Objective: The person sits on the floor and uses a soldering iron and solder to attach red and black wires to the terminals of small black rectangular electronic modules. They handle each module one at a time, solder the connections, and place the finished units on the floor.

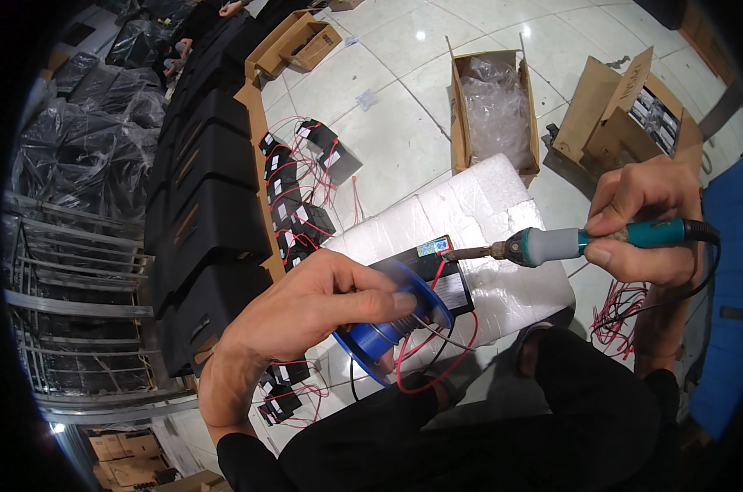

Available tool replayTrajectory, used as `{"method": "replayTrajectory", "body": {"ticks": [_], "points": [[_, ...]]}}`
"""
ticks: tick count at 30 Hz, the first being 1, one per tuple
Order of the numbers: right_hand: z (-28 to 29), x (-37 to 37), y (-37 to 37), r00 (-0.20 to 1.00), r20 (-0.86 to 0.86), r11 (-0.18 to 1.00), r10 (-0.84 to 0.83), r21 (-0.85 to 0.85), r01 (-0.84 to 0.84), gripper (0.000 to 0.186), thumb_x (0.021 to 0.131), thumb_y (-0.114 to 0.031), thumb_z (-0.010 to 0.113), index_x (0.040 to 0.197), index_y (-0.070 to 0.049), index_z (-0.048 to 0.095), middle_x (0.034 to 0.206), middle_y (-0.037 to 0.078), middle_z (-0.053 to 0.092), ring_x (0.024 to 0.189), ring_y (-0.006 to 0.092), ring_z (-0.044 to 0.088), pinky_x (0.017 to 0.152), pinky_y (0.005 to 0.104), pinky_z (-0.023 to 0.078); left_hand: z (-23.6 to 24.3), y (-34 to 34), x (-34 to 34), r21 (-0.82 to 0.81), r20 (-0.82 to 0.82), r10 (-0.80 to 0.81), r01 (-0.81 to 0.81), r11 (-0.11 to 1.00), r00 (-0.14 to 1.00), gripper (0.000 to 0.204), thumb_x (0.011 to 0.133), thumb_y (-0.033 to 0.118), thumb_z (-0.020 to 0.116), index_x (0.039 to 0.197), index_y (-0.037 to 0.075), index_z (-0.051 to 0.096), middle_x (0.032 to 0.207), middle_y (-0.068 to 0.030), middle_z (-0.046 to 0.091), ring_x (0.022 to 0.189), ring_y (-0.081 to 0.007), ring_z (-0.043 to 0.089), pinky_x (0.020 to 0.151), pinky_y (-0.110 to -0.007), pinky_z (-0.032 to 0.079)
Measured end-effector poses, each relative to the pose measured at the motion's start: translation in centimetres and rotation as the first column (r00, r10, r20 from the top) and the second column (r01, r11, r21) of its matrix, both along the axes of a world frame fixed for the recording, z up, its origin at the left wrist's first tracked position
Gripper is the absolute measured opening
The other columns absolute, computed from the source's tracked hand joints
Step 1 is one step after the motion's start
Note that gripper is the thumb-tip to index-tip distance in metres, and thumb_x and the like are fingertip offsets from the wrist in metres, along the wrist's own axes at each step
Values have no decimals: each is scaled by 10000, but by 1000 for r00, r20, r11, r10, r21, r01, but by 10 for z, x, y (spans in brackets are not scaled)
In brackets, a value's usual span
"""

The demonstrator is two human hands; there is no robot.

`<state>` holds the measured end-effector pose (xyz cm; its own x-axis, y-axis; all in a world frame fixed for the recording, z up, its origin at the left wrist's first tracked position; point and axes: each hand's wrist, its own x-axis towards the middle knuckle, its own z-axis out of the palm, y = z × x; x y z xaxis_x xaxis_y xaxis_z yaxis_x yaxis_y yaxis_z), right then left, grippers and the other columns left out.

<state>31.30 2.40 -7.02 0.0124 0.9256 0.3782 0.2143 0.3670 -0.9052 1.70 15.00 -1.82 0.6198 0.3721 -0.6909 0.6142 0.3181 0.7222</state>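
My left hand (314,303) is closed around a blue spool (375,338) of solder wire, thumb across its rim. In my right hand (646,217) is a soldering iron (552,246) with a green handle and a grey collar. Its tip points left and meets, or nearly meets, the end of a red wire at a black battery (425,264). The battery rests on a white foam block (490,205) and is partly hidden behind the spool. Red and black wires hang below the spool; whether the solder touches the joint I cannot tell.
Several black batteries (285,193) with red wires lie on the tiled floor to the left, beside stacked black cases (224,205). An open carton (457,115) of clear plastic and another carton (601,123) stand beyond. Red wires (617,316) lie at right, near a blue panel (732,271).
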Motion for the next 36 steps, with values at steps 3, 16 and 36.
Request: {"method": "replayTrajectory", "body": {"ticks": [3, 16, 36], "points": [[-1, -2, 1, 999, 31, 999, -21, 39, 20, 166, 643, -44, 787, 732, 35, 671, 636, 111, 651, 566, 131, 623, 522, 233, 429, -1, -1, -1, -38, 6, 44, -43, 998, 999, 269, 899, 109, 652, 979, -147, 671, 727, -142, 671, 639, -182, 645, 575, -270, 518], [-7, -2, -7, 987, -155, 999, -37, -13, 35, 142, 704, 9, 752, 734, 27, 614, 683, 144, 655, 613, 155, 636, 542, 261, 480, -2, -1, -1, -121, 41, 103, -98, 988, 994, 257, 906, 48, 614, 1009, -187, 630, 745, -221, 672, 655, -277, 709, 596, -335, 589], [-4, 4, 0, 996, 51, 993, 75, 88, -79, 120, 614, 8, 762, 676, 19, 659, 616, 140, 655, 591, 216, 682, 550, 273, 509, -3, -1, -2, -171, 56, 120, -109, 979, 991, 279, 916, 126, 654, 1005, -137, 673, 781, -141, 690, 660, -189, 701, 624, -275, 576]]}}
